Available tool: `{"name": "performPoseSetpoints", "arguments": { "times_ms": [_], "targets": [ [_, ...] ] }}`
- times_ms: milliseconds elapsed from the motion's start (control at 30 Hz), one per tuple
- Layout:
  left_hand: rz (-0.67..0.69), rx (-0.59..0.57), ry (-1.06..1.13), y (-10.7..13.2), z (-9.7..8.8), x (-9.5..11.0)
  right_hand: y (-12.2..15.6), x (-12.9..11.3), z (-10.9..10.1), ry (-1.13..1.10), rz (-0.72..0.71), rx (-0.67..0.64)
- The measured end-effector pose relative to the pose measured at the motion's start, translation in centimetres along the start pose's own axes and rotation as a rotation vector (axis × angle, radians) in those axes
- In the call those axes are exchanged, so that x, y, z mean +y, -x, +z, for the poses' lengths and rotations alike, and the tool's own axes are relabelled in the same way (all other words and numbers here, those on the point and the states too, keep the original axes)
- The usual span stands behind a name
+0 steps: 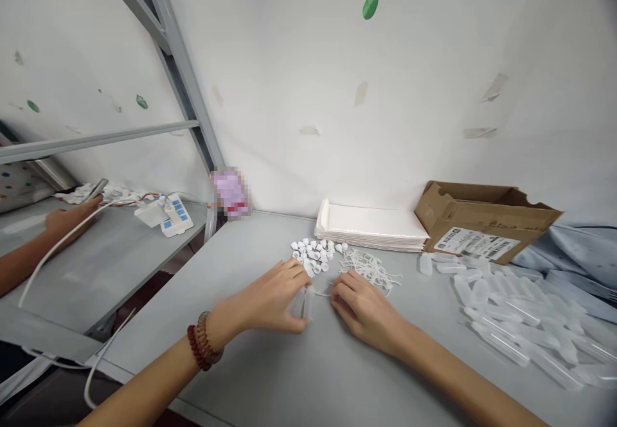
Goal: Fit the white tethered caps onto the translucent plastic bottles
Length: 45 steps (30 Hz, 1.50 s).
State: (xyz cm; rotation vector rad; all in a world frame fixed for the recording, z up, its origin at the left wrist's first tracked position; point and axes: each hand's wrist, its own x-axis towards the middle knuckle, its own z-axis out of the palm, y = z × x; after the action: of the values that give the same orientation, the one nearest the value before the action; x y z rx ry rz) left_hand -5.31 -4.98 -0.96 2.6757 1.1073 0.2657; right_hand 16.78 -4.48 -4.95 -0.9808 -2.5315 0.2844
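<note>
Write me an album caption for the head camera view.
Left hand holding at least one translucent tube, right hand by white strings, white caps beyond, more tubes to the right.

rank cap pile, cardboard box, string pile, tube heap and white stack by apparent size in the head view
1. Tube heap
2. Cardboard box
3. White stack
4. Cap pile and string pile: too alike to rank

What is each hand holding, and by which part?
Left hand: a translucent tube, fingers at its far end, thumb near the other. Right hand: by a white strand; I can't tell whether it's gripped.
</note>
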Motion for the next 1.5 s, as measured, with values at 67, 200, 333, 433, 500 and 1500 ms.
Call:
{"name": "performPoseSetpoints", "arguments": {
  "times_ms": [67,200,333,433,500,1500],
  "targets": [
    [0.015,-0.006,-0.001,0.0,0.0,-0.2,-0.4,-0.4,-0.1,-0.019,-0.013,0.018],
    [0.027,-0.020,-0.010,0.0,-0.2,-0.4,-1.0,-1.3,0.2,-0.136,-0.021,0.016],
    [0.023,-0.037,0.039,0.4,-0.4,-0.5,-1.1,-1.7,1.1,-0.152,-0.028,0.001],
    [0.019,-0.057,0.072,0.6,-0.6,-0.8,-0.9,-1.9,1.6,-0.119,-0.025,0.024],
    [0.024,-0.070,0.071,0.7,-0.8,-1.0,-0.9,-2.0,1.8,-0.099,-0.030,0.033],
    [0.007,-0.042,0.078,0.9,-0.1,-2.1,-0.9,-2.7,2.8,-0.037,0.044,0.081]
  ]
}}
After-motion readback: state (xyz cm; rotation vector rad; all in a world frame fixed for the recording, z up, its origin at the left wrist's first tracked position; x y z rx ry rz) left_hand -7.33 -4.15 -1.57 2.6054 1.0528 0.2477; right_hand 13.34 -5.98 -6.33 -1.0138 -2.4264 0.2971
